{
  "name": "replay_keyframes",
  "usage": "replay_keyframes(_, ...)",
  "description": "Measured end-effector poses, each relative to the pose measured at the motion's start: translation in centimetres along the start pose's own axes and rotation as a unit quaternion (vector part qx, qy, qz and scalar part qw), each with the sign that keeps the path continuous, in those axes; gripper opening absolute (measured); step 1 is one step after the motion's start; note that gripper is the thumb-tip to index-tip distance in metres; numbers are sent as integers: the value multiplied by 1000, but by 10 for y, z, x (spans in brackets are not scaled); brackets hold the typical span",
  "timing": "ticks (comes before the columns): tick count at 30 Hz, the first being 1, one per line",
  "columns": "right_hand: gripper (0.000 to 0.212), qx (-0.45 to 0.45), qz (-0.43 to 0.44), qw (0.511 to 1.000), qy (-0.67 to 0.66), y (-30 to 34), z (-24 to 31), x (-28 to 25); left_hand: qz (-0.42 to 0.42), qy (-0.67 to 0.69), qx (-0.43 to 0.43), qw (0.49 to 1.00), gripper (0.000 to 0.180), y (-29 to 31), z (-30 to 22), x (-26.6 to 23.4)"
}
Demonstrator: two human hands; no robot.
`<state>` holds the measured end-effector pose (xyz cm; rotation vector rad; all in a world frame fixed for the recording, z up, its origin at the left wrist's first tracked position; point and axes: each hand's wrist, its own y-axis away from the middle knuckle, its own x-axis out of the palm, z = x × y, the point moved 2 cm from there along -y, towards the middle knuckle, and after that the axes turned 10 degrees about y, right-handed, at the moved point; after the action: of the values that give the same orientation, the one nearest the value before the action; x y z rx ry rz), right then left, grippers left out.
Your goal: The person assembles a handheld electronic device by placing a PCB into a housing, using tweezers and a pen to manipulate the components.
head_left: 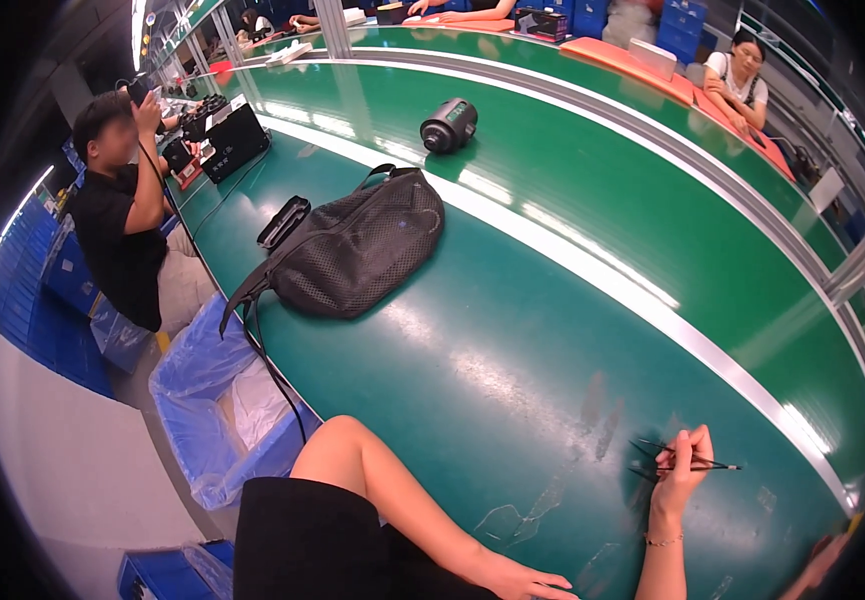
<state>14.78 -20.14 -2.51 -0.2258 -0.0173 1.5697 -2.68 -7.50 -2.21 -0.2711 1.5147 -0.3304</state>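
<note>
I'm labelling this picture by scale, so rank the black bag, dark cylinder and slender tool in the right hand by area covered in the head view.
1. Black bag: largest by far.
2. Dark cylinder: compact, farther from the camera.
3. Slender tool in the right hand: smallest area, being so thin.

The head view looks down from the wearer's brow, through the left lens of a side-by-side fisheye pair. It faces out over the teal worktable (472, 450) — close above the right hand (682, 468) and the left hand (514, 577), which the lower edge crops — and reaches past the green conveyor (592, 190) to distant co-workers, straight rails bowing toward the round, dark rim.
</note>
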Motion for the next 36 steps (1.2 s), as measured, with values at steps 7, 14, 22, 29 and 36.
replay_keyframes(7, 26, 7, 1, 1000, 5, 1, 3, 2, 7, 1, -5, 1000, 29, 1, 0, 0)
replay_keyframes(14, 25, 7, 5, 1000, -16, -4, -2, 0, 21, 7, -14, 1000, 30, -4, -2, 8)
replay_keyframes(22, 24, 11, 1, 1000, -23, -5, -2, 0, 29, 8, -30, 999, 32, -1, -10, 11)
replay_keyframes(29, 25, 11, 2, 1000, 1, 0, 0, 3, 28, -4, -34, 999, 34, -1, -8, 7)
replay_keyframes(36, 25, 26, 2, 999, -32, -3, -3, 0, 42, -3, -36, 998, 35, -1, -10, 12)
